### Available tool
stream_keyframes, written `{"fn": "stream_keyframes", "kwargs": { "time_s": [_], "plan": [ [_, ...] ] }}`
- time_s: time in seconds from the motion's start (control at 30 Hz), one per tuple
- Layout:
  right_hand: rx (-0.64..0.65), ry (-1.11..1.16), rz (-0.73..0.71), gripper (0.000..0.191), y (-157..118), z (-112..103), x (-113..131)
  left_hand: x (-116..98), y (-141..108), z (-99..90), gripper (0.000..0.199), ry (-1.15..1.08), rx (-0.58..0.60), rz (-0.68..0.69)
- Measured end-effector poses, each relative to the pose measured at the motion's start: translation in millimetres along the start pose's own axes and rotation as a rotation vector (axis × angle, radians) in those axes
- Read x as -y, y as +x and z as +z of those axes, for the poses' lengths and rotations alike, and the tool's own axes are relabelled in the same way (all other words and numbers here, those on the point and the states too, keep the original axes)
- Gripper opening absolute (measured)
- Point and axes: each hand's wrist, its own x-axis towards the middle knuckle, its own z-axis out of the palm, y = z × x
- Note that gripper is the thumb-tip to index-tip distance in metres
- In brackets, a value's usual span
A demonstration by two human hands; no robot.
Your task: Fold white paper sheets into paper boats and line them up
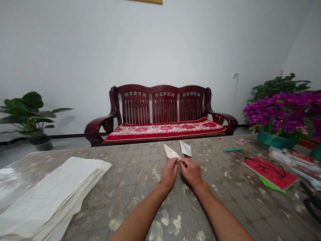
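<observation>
A pale folded paper (171, 151) is at the centre of the work, its long point aimed at eleven o'clock from the fingertips. The left hand (169, 172) and right hand (191, 170) are both closed, pinching its near end between thumbs and fingers; the exact crease there is hidden. The main folds look made, so shaping seems well along, with the pinched end apparently unfinished. Just beyond, at one o'clock, a second folded piece (185, 148) rests untouched on the table (135, 207), its folding seemingly further along or complete. At nine o'clock, well apart, a thick stack of paper sheets (55, 190) lies flat and unfolded. Toward three o'clock lies a red booklet (288, 180).
</observation>
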Motion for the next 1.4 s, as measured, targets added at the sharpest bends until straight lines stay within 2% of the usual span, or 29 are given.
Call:
{"fn": "stream_keyframes", "kwargs": {
  "time_s": [0.1, 0.2, 0.3, 0.4, 0.47, 0.63, 0.73, 0.87, 1.03, 1.2, 1.4],
  "plan": [
    [0.03, 0.005, 0.0, 0.019, -0.1, -0.7, 1.6, -0.6, 1.0, 1.7, 0.029, 0.052, 0.011, -0.004],
    [0.07, -0.014, -0.003, 0.018, 0.7, -4.5, 0.1, -3.0, 1.7, -3.0, 0.03, 0.126, -0.039, -0.011],
    [0.111, -0.007, -0.037, 0.017, 1.9, -8.9, -6.7, -3.4, 5.6, -19.9, 0.034, 0.245, -0.159, 0.026],
    [0.148, 0.05, -0.075, 0.019, 3.4, -11.5, -15.8, 3.0, 12.4, -46.5, 0.038, 0.369, -0.3, -0.012],
    [0.158, 0.099, -0.066, 0.02, 4.9, -12.0, -21.1, 10.8, 16.0, -64.7, 0.045, 0.402, -0.231, -0.01],
    [0.225, 0.204, 0.003, 0.021, 8.7, -9.3, -29.4, 25.6, 15.8, -95.1, 0.06, 0.314, 0.189, 0.068],
    [0.231, 0.244, 0.077, 0.02, 9.9, -7.2, -32.1, 23.6, 14.6, -102.0, 0.049, 0.307, 0.318, 0.12],
    [0.182, 0.219, 0.146, 0.024, 12.0, -8.2, -32.9, 17.3, 14.2, -101.7, 0.023, 0.336, 0.31, 0.123],
    [0.076, -0.105, 0.124, 0.038, 16.7, -14.7, -32.9, 14.7, 10.2, -86.7, 0.018, 0.444, 0.128, 0.036],
    [0.155, -0.39, 0.09, 0.036, 22.6, -17.9, -31.3, 10.2, 13.0, -65.6, 0.017, 0.528, 0.082, -0.083],
    [0.266, -0.527, 0.09, 0.02, 30.4, -19.9, -34.9, 2.2, 22.0, -41.8, 0.014, 0.58, 0.026, -0.227]
  ]
}}
